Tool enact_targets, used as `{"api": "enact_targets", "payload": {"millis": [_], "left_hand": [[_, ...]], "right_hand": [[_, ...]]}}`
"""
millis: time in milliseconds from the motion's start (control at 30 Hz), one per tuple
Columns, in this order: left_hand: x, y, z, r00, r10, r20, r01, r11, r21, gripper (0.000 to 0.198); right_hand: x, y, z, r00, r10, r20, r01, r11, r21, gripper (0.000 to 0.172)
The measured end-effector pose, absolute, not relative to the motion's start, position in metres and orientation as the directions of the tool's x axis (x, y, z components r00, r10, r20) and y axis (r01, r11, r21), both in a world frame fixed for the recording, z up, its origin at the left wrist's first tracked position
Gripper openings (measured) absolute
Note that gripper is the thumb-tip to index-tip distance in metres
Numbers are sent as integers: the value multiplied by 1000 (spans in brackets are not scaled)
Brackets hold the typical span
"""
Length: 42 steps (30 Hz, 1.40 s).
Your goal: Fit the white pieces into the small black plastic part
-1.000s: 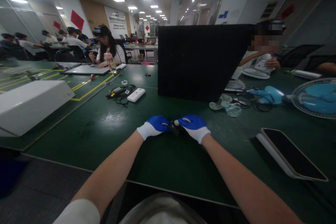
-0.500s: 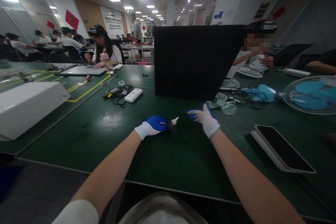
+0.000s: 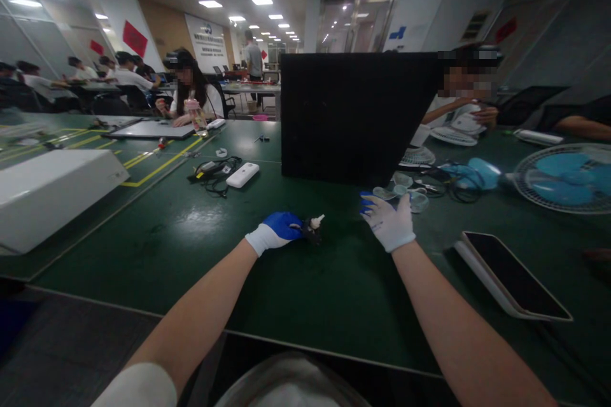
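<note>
Both of my hands wear white gloves with blue palms and fingers. My left hand (image 3: 281, 229) is closed on a small dark part with a white tip (image 3: 314, 229), held low over the green table (image 3: 191, 280); its exact kind is too small to make out. My right hand (image 3: 389, 221) is open, its fingers spread and apart from the part. Just beyond the right fingers lies a translucent small fan blade (image 3: 403, 191).
A large black panel (image 3: 353, 117) stands upright ahead. On the right are a phone-like slab (image 3: 518, 276) and a fan with blue blades (image 3: 568, 175). To the left lie a white device (image 3: 243, 174), black cables (image 3: 217, 172) and a white box (image 3: 57, 194). Co-workers sit across the table.
My right hand has moved right, away from my left hand, and its fingers have spread. My left hand has stayed nearly in place with the dark part.
</note>
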<state>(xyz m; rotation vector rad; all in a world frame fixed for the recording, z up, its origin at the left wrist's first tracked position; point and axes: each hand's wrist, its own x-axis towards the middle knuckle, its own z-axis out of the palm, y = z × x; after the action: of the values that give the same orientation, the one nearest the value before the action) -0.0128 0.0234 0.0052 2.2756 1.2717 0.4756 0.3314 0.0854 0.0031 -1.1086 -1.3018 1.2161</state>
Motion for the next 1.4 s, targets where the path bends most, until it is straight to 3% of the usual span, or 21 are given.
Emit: {"api": "enact_targets", "payload": {"millis": [467,833,1033,1400], "left_hand": [[-15,27,-1,475,880,19,703,-392,594,30],[-17,27,-7,464,883,71,691,-411,594,29],[-34,30,-17,398,897,194,670,-428,606,28],[-140,22,-25,187,952,241,760,-296,579,31]], "right_hand": [[318,82,7,-178,981,74,175,106,-979,112],[324,88,0,-125,992,-25,-156,-45,-987,95],[329,91,-2,-173,982,-80,-460,-152,-875,82],[326,90,2,-145,980,-133,-447,-185,-875,83]]}}
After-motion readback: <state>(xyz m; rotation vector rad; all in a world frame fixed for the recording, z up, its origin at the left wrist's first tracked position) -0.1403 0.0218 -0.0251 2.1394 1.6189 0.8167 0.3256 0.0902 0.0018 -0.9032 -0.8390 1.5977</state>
